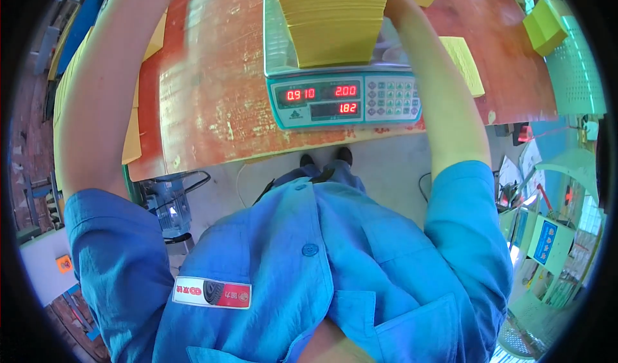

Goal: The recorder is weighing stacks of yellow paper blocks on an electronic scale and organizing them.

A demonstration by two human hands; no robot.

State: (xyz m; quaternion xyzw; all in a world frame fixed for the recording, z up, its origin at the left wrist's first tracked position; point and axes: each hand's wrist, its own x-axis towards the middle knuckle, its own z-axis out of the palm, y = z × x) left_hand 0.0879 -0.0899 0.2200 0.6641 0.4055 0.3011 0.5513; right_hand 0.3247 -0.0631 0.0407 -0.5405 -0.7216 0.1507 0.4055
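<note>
Yellow tall stack of thin, paper-like sheets [338, 25] stands on the silver metal pan [277, 47] of a white-and-teal electronic scale [351, 122], at the far middle of the scene. Its long axis looks upright, rising from the pan toward the camera; the lower end sits near the pan's near edge, and the upper end is cut off by the picture. The visible face points toward the person, widening upward, with fine sheet edges running left to right in slightly curved lines.

The right hand [397, 0] shows only in small part, beside the stack's right edge; I cannot tell whether it is clamped on it. The left hand lies beyond the far edge of the view, so its state cannot be told either.

The scale's front, with red lit digits and a keypad on the right, faces the person. It rests on a worn, red-brown painted desk [219, 99] near its near edge. Another yellow stack [465, 63] lies to the right, partly behind the right forearm [447, 92].
</note>
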